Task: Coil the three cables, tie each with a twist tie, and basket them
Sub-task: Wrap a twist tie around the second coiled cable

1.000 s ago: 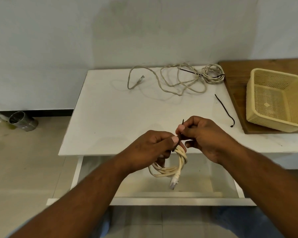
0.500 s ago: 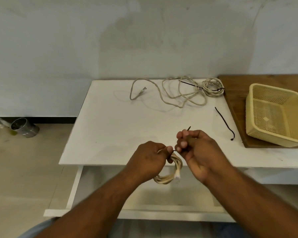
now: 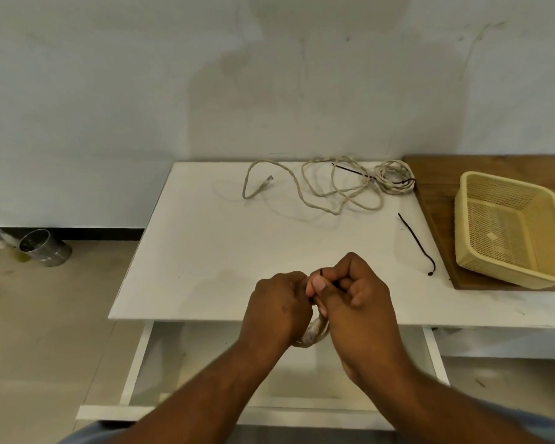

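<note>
My left hand (image 3: 277,310) grips a coiled beige cable (image 3: 316,331) at the table's front edge; most of the coil is hidden between my hands. My right hand (image 3: 356,302) pinches a black twist tie (image 3: 326,277) at the top of that coil. A loose beige cable (image 3: 302,187) sprawls at the back of the white table (image 3: 205,257). Beside it to the right lies a smaller coiled cable (image 3: 394,177) with a black tie across it. Another black twist tie (image 3: 417,243) lies loose on the right. The yellow mesh basket (image 3: 507,229) holds nothing.
The basket stands tilted on a wooden board (image 3: 439,200) at the table's right. An open white drawer (image 3: 148,363) juts out below my hands. A metal can (image 3: 44,248) lies on the floor at the left by the wall.
My hands have closed together over the coil, hiding most of it. The tie's free end has shortened against my right fingers. The view has tilted upward.
</note>
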